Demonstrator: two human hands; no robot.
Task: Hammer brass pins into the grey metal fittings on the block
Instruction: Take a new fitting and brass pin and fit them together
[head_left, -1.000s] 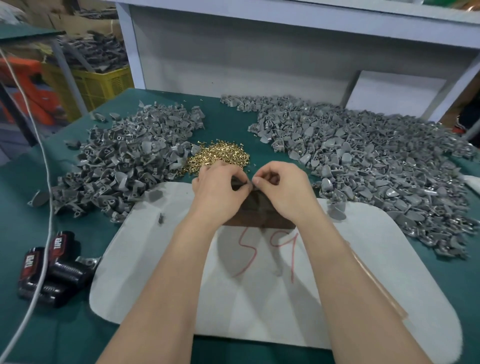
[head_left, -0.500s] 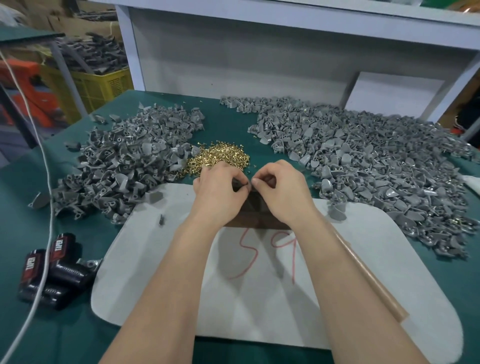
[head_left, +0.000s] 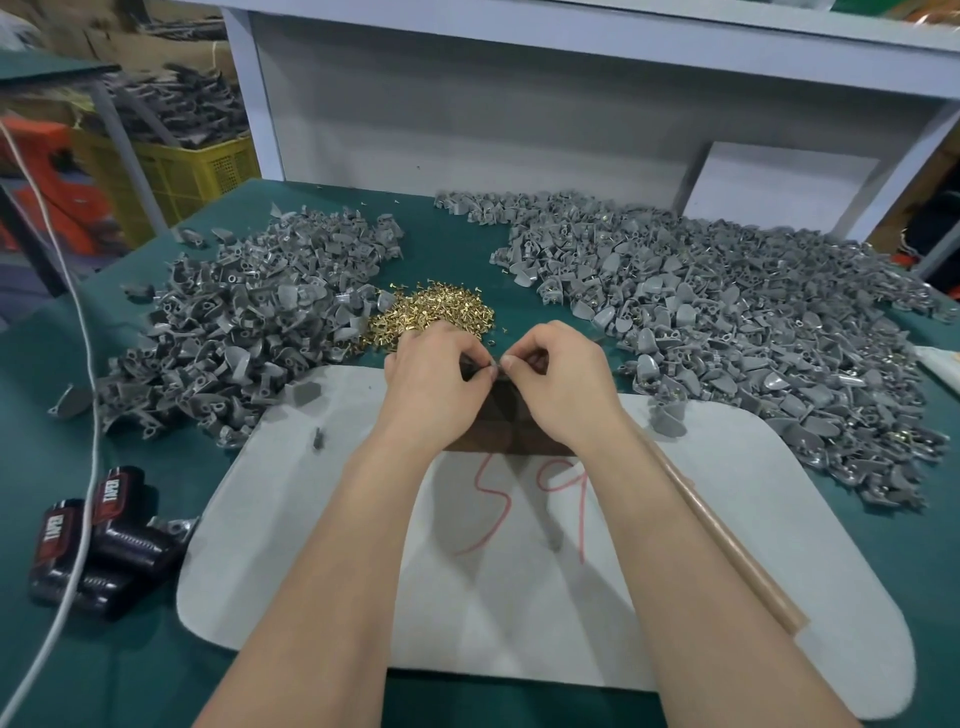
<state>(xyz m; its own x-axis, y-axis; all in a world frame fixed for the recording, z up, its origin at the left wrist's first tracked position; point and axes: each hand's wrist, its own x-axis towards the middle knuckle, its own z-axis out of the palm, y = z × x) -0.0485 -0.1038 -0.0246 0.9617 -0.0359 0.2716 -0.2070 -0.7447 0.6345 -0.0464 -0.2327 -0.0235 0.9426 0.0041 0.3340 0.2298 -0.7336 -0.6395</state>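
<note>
Two bare hands meet over a dark brown block that sits at the far edge of a pale grey mat in the middle of the green table. The left hand and right hand are curled, thumbs and forefingers pinched together where they almost touch above the block's far end. Something small and grey is nipped between the fingertips, but it is too hidden to say whether it is a fitting, a pin, or both, so I cannot tell what either hand grips.

A small heap of brass pins lies just beyond the hands, near the middle of the table. A big pile of grey fittings spreads toward the left edge, touching the pins, and a wider pile of fittings runs to the right edge; brass glints among those on the right. One stray fitting rests on the mat's far right part, and a tiny grey piece stands on its left part.

Red marks reading "59" are drawn on the mat below the block. A long wooden stick lies on the mat under the right forearm. Near the left edge sit black battery packs, crossed by a white cable.
</note>
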